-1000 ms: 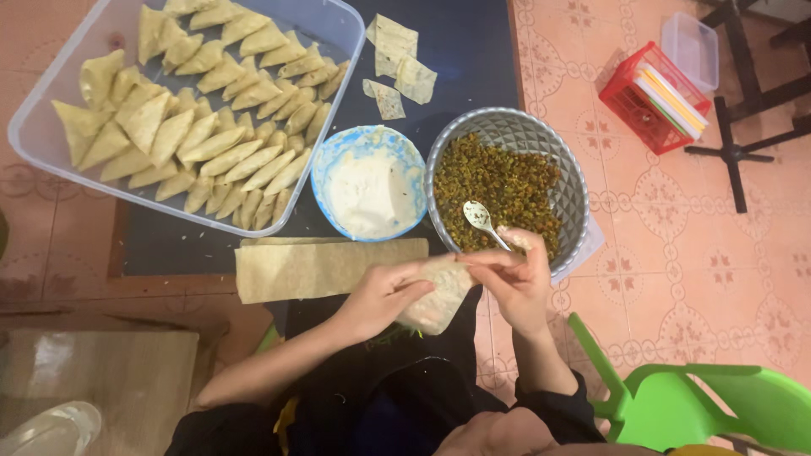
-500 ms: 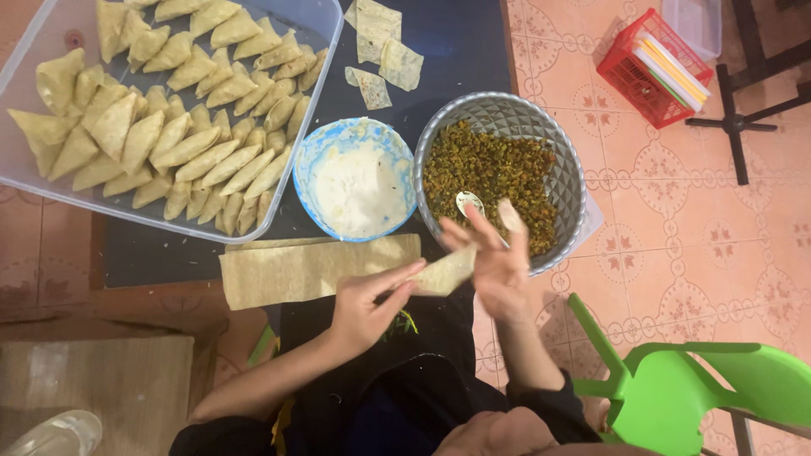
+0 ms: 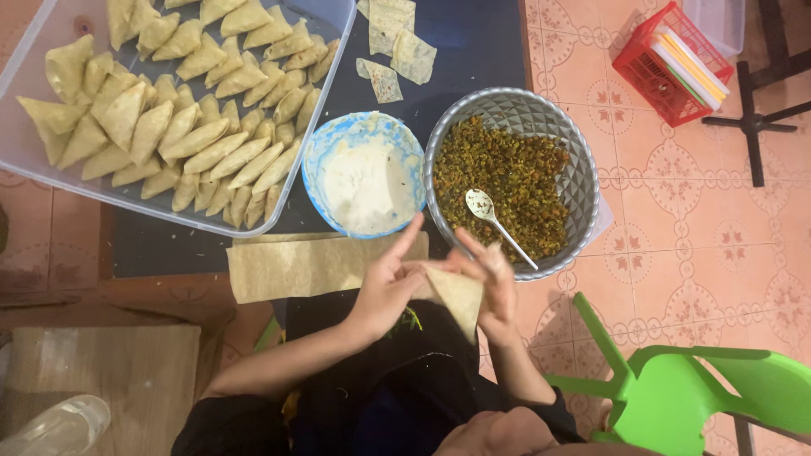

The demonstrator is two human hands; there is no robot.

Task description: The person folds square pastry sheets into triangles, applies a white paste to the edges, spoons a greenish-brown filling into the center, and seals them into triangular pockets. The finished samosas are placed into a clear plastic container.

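Patterned orange floor tiles [image 3: 676,211] surround a dark blue mat [image 3: 473,59] that serves as the work surface, seen from above. Both hands meet just below the bowls: the left hand [image 3: 384,287] and the right hand [image 3: 494,283] jointly pinch a pale folded pastry cone [image 3: 459,293], fingers closed on its edges, left index finger extended. A stack of flat tan pastry strips [image 3: 312,266] lies just left of the hands. Beyond: a blue bowl of white paste [image 3: 363,173], a grey metal bowl of green-brown filling [image 3: 511,177] holding a white spoon [image 3: 494,219], and a clear plastic tray of folded triangular pastries [image 3: 169,101].
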